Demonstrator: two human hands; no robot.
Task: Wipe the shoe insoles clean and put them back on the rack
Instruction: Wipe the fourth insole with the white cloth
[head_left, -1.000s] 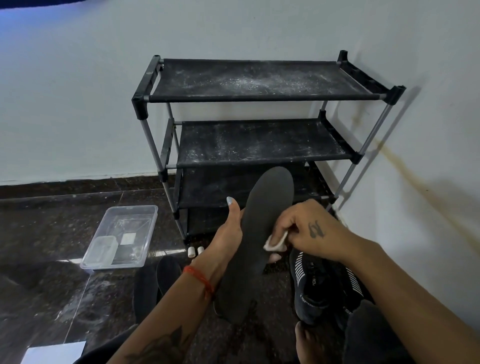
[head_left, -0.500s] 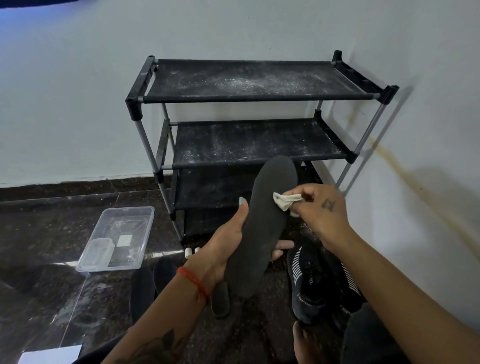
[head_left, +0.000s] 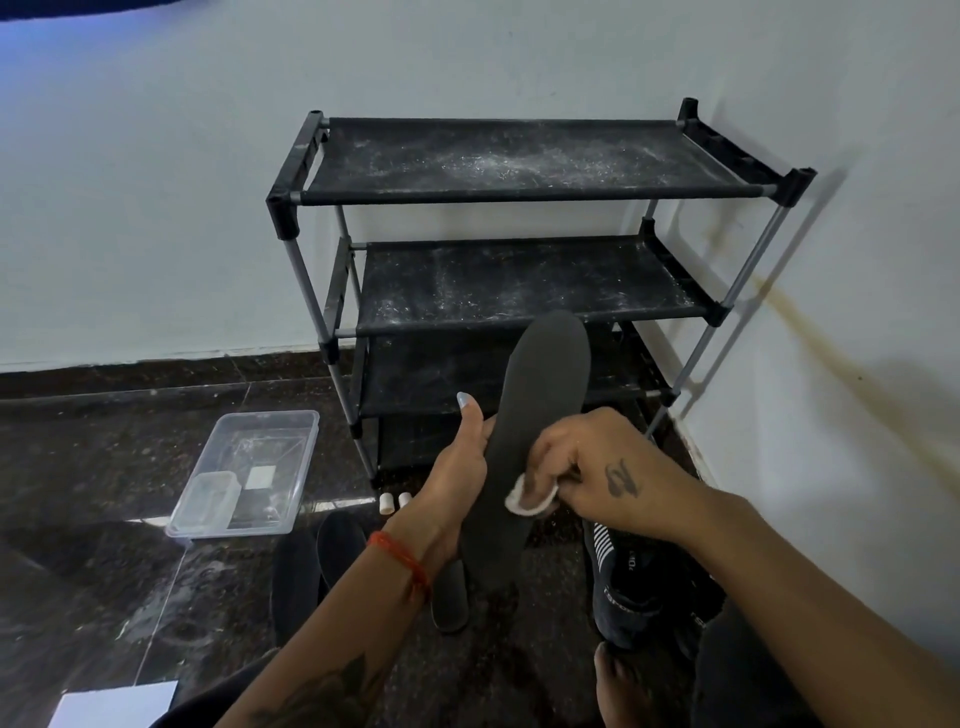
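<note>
Wiping is under way: the left hand props a dark insole upright in front of the shoe rack, toe end up, probably so that its whole face is turned toward the person and is easy to reach. Its fingers are wrapped round the insole's left edge, thumb pointing up along the rim. The right hand comes in from the side with its knuckles up and its fingers curled on a small white wipe, pressing it against the insole's lower middle. More dark insoles lie on the floor below (how many is hard to tell), beside a black shoe and a clear plastic tray, so nothing sits on the rack's dusty shelves yet.
</note>
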